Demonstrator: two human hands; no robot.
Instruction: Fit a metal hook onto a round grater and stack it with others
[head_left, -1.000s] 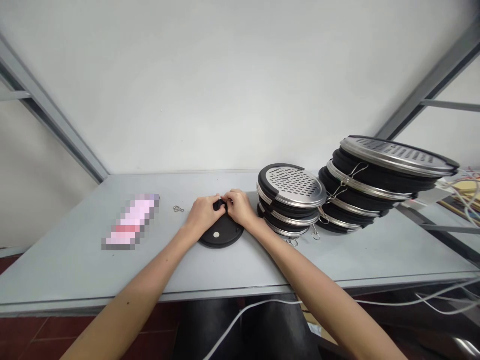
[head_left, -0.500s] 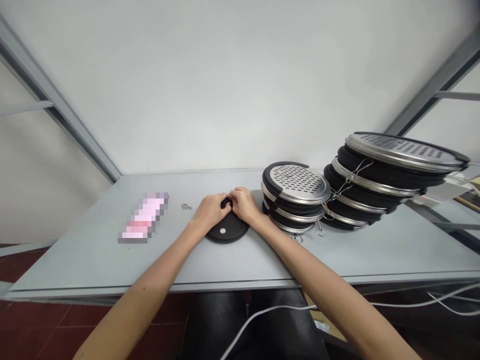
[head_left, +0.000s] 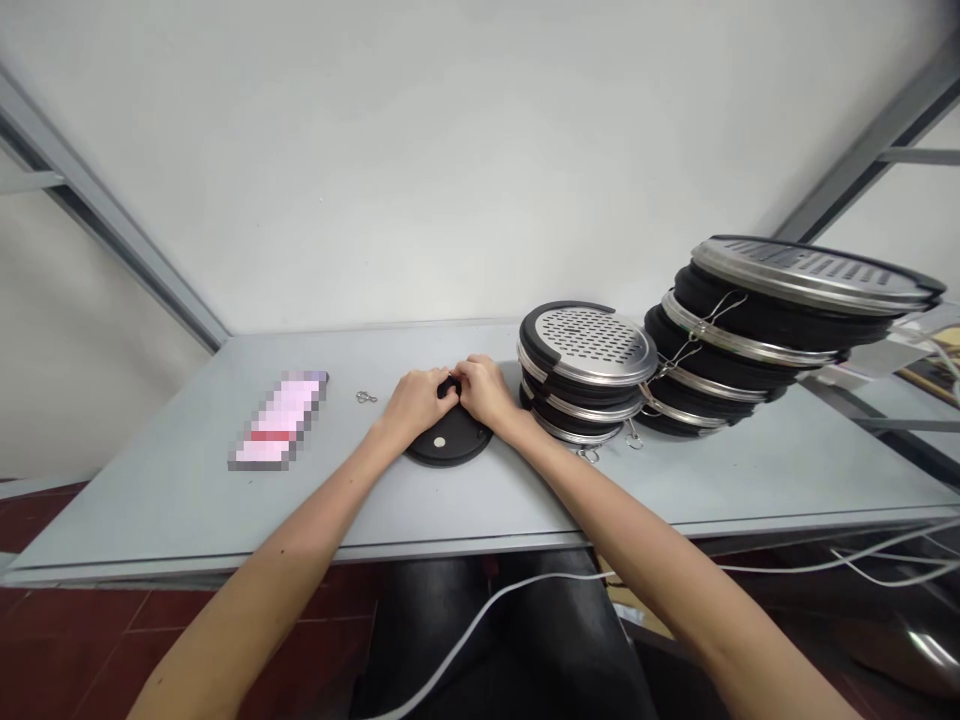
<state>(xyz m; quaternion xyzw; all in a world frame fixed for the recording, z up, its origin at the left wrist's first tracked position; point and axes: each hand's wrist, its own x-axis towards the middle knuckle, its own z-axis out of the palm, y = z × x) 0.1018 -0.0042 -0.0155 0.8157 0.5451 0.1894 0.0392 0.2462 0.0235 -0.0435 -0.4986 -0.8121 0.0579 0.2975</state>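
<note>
"Where's the black disc (head_left: pixel 454 452) from here?"

"On the grey table (head_left: pixel 300 520), right under the hands. Both reach over it to its far part, so the near half shows below the wrists."

"Does it point anywhere?"

"Not really. It's round, so I see no long axis. It lies flat, face up, with a white dot (head_left: pixel 439 442) on the near side, a little left of the middle."

"And the hands?"

"The left hand (head_left: pixel 416 402) comes in from the left, fingers bent, thumb toward the middle. The right hand (head_left: pixel 481 388) mirrors it. Neither is spread; the fingertips nearly meet at the far edge, around some small dark bit. Both touch the disc, but I can't tell whether they're pinching that bit or just pressing."

"What's close by?"

"A small metal clip (head_left: pixel 366 397) to the left of the left hand, apart from it. Just beyond the right forearm there's a short stack of round lids (head_left: pixel 589 345), the top one full of slots."
</note>
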